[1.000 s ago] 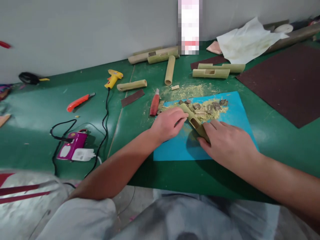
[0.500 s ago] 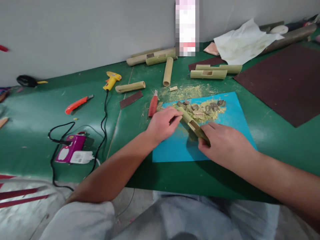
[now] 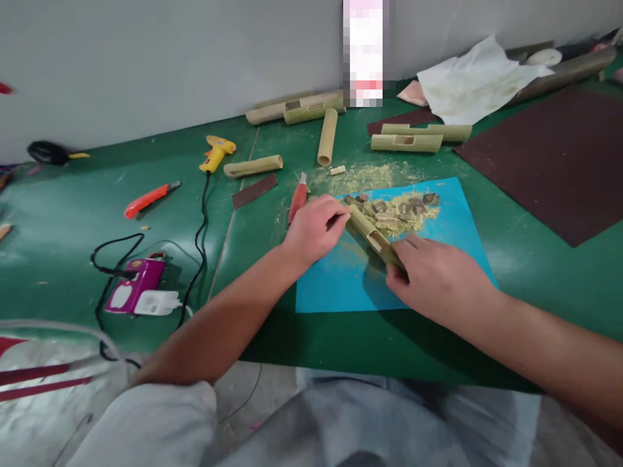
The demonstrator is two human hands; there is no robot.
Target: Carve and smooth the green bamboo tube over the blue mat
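Note:
A bamboo tube (image 3: 365, 225) with a rectangular opening cut in its side slants over a blue sheet (image 3: 335, 292). My right hand (image 3: 435, 269) is closed round its lower right end. At the tube's upper left end, my left hand (image 3: 316, 230) has its fingers pinched together; its fingertips touch or nearly touch the tube, and what they hold, if anything, is hidden. Shavings and dark chips (image 3: 406, 211) lie in a pile on the sheet just behind the tube. A red-handled knife (image 3: 298, 198) is beside my left hand, partly covered by it.
More cut bamboo tubes (image 3: 406, 143) lie toward the wall. On the left are a yellow glue gun (image 3: 217, 154), an orange cutter (image 3: 148, 200) and a purple power strip (image 3: 139, 285) with black cords. A dark brown sheet (image 3: 555, 162) and white cloth (image 3: 479, 81) are on the right.
My left hand has shifted slightly up and left, covering more of the red-handled knife. My right hand keeps its grip on the tube. The view has moved slightly.

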